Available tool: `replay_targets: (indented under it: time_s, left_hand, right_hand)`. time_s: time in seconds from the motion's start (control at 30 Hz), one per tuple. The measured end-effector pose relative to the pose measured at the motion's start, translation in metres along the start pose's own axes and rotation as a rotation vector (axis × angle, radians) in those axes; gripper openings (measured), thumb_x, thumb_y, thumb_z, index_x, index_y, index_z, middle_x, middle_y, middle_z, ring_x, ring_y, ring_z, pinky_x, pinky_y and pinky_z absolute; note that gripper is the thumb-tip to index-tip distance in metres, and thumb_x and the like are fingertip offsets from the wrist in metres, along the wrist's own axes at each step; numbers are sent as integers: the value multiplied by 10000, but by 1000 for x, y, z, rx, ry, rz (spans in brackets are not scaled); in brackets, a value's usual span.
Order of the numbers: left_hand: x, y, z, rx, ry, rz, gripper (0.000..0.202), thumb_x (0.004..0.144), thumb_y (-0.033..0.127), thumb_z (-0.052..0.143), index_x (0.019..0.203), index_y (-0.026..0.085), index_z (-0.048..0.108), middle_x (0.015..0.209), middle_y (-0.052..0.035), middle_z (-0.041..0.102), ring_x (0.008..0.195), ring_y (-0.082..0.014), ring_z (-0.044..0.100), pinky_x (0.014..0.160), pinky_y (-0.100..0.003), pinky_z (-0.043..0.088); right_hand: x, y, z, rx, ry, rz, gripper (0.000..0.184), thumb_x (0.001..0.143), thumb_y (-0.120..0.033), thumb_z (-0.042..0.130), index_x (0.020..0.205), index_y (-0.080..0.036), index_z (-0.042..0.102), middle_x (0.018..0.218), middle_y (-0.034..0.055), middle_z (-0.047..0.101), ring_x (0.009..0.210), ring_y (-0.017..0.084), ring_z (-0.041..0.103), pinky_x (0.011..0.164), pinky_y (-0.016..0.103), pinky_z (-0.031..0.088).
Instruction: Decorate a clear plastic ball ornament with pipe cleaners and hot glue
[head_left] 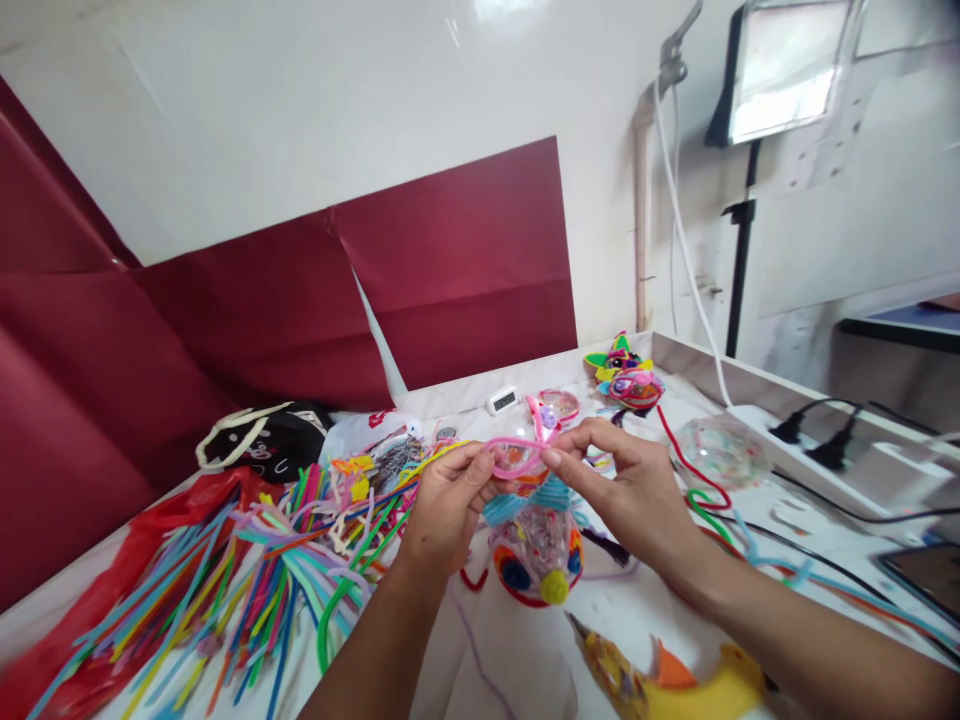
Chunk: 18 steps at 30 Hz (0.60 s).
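At the centre of the frame, your left hand (446,510) and right hand (630,490) both pinch a fuzzy pink pipe cleaner (517,455), which curves into a loop between your fingertips. Just below it sits a clear, round plastic ball figure (536,550) trimmed with blue and red fuzz. A loose heap of bright pipe cleaners (247,580) sprawls at lower left. A glossy yellow glue gun (675,690) lies at the bottom edge.

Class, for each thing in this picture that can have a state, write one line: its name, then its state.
pink pipe cleaner, bent, held by both hands
left hand, pinching the pink pipe cleaner
right hand, pinching the pink pipe cleaner
clear ball figure, resting below the hands
black plugs, plugged in
light panel, lit
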<state>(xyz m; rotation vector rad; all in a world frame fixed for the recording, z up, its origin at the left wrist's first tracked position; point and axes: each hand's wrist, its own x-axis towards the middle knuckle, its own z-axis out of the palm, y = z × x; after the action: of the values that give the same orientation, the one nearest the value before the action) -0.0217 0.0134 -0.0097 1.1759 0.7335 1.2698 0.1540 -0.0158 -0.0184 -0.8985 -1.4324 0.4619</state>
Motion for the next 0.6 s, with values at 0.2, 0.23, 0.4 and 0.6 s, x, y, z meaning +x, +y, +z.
replay_targets:
  time_s: [0.2, 0.23, 0.4, 0.6]
  left_hand:
    - [2, 0, 0, -24, -35, 1, 255, 653, 316, 830, 741, 109, 710, 677, -29, 657, 559, -87, 602, 587, -189, 533]
    - [2, 0, 0, -30, -41, -2, 251, 657, 313, 827, 736, 108, 706, 672, -27, 653, 552, -83, 597, 578, -185, 529]
    - [4, -4, -2, -82, -38, -16, 243, 646, 289, 838, 715, 105, 694, 663, -17, 643, 531, -74, 589, 548, -172, 514]
    - [8, -9, -6, -97, -54, -42, 234, 677, 282, 819, 727, 98, 684, 660, -20, 645, 520, -67, 589, 535, -159, 509]
  right_hand:
    - [1, -1, 0, 62, -23, 69, 129, 812, -309, 676, 722, -216, 675, 692, -2, 626, 683, 161, 546, 677, 315, 423]
    - [1, -1, 1, 68, -22, 85, 131, 805, -314, 679, 718, -216, 672, 688, -1, 620, 682, 163, 545, 676, 316, 427]
    - [4, 4, 2, 40, 75, 74, 198, 732, -306, 731, 853, -215, 603, 871, 23, 617, 843, 195, 565, 808, 360, 446]
    - [10, 12, 2, 125, 42, 186, 621, 644, -354, 784, 1175, -213, 494, 1275, 108, 535, 1208, 271, 489, 999, 465, 392]
